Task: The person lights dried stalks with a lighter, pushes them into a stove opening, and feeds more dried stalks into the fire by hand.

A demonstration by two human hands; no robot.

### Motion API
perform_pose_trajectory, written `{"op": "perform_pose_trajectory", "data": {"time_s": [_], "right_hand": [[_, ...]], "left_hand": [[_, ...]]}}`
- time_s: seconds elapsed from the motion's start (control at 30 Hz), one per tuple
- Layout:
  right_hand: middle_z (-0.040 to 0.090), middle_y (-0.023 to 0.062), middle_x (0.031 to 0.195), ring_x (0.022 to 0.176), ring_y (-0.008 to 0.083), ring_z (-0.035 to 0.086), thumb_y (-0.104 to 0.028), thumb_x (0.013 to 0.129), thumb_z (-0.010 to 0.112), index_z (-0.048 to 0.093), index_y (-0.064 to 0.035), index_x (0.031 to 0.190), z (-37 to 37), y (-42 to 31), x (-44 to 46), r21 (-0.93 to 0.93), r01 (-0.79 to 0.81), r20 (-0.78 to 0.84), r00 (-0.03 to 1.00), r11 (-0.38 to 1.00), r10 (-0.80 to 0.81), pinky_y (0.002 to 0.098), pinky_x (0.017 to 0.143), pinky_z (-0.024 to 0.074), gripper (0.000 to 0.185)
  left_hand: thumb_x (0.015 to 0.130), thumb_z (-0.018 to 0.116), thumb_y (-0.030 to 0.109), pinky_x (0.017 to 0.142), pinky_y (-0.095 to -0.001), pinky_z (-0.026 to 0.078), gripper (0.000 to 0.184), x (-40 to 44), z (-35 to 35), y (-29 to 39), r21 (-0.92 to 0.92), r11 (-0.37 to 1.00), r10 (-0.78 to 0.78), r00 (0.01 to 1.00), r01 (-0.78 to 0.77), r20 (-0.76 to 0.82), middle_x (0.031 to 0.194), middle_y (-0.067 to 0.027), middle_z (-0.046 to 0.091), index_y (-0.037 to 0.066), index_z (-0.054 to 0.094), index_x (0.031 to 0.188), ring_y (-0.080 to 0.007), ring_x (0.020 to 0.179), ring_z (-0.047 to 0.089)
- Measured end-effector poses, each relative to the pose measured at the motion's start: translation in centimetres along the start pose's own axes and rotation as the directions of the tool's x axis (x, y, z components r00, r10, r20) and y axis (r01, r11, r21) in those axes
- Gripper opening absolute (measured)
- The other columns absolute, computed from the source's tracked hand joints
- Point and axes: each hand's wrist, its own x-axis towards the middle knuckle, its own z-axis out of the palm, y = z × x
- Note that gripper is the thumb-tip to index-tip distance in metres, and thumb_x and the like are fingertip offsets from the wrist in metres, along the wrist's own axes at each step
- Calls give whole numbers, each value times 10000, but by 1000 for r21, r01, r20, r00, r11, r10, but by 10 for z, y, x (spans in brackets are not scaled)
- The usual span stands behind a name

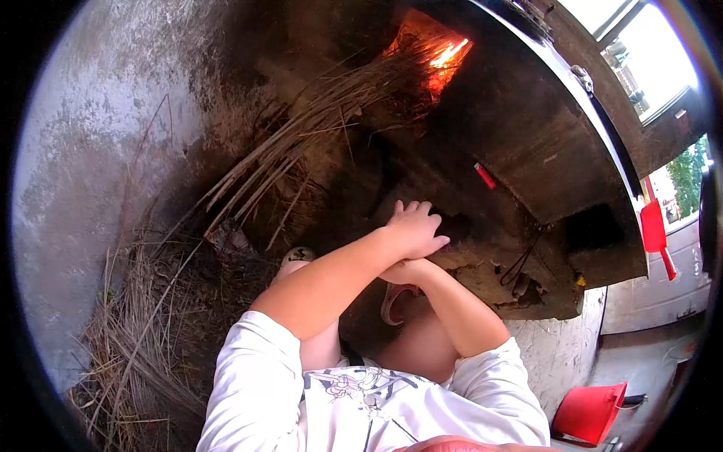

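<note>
My left hand [413,230] lies over my right hand [404,270] in front of my knees. Its fingers are spread apart and hold nothing. Only the wrist and back edge of my right hand show; its fingers are hidden beneath the left. Ahead, dry stalks [301,135] lean into the opening of a dark stove [527,105], where a bright orange fire [448,56] burns at their far end. On the stove's front, right of my hands, lies a small red object, perhaps a lighter [484,175].
A heap of dry straw [147,346] lies on the floor at left, against the stained wall [98,113]. At right, a red dustpan-like scoop [655,230] hangs near the stove's edge. A red bucket [590,414] stands at lower right.
</note>
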Motion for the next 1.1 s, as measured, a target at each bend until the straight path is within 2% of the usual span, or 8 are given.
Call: {"op": "perform_pose_trajectory", "data": {"time_s": [0.1, 0.4, 0.5, 0.63, 0.7, 0.8, 0.87, 1.1], "right_hand": [[507, 133, 1234, 1161, 234, 454, -288, 902, 496, 479, -31, 1219, -15, -17, 6, 205, -304, 236, 938, 930, 254, 338, 1009, 315, 409], [636, 103, 967, 902, 153, 566, -199, 891, 526, 646, -29, 980, -47, -36, 13, 243, -183, 309, 945, 952, 103, 291, 806, 441, 226], [644, 48, 840, 814, 131, 573, -193, 890, 531, 648, -29, 939, -74, -37, 14, 252, -310, 410, 892, 917, 189, 268, 777, 447, 207], [604, 20, 714, 747, 97, 550, -210, 862, 571, 617, -13, 846, -114, -13, 49, 348, -409, 76, 909, 843, 410, 268, 718, 455, 203], [615, 54, 770, 754, 156, 573, -183, 825, 592, 618, -22, 845, -123, 12, 85, 16, -358, -275, 896, 934, 348, 290, 707, 462, 164], [595, 106, 1014, 982, 232, 555, -165, 853, 525, 642, -73, 911, -120, 40, 131, -368, -295, -457, 883, 882, 104, 358, 805, 458, 160], [577, 68, 1081, 1031, 263, 513, -113, 766, 571, 645, -69, 872, -110, 60, 159, -718, -247, -533, 796, 650, -287, 342, 867, 414, 137], [566, 1, 1107, 1134, 223, 456, -160, 763, 550, 659, -112, 932, -108, 65, 197, -879, -284, -373, 910, 384, -182, 368, 977, 309, 208]], "left_hand": [[855, 475, 425, 1023, -520, 217, 524, 4, -1, -12, 77, 997, -18, 1000, 16, 16, 1318, -209, 369, 47, 487, 1217, -356, 1243, 319], [825, 524, 394, 930, -466, 349, 481, 17, 8, -64, 327, 933, -285, 865, 152, 412, 1216, -155, 494, 108, 503, 1211, -300, 1121, 485], [839, 503, 394, 913, -458, 371, 490, 17, 8, -69, 394, 916, -259, 857, 73, 445, 1233, -132, 497, 126, 467, 1249, -281, 1117, 496], [863, 461, 375, 862, -434, 418, 531, 12, -3, -74, 458, 863, -391, 853, 210, 345, 1252, -104, 495, 118, 365, 1317, -271, 1094, 515], [879, 433, 362, 828, -417, 449, 561, 13, -10, -78, 495, 816, -473, 838, 299, 273, 1264, -86, 494, 113, 296, 1363, -264, 1078, 528], [853, 482, 317, 795, -439, 462, 669, 22, -18, -98, 373, 812, -535, 828, 450, 167, 1238, -104, 514, 104, 173, 1407, -271, 1040, 557], [834, 527, 309, 800, -466, 454, 741, 20, -23, -106, 264, 809, -551, 834, 526, 27, 1237, -114, 513, 123, 114, 1421, -279, 1040, 561], [886, 425, 411, 845, -433, 442, 666, 16, -26, -129, 163, 845, -526, 848, 510, 71, 1206, -139, 519, 132, 134, 1416, -298, 1044, 543]]}}
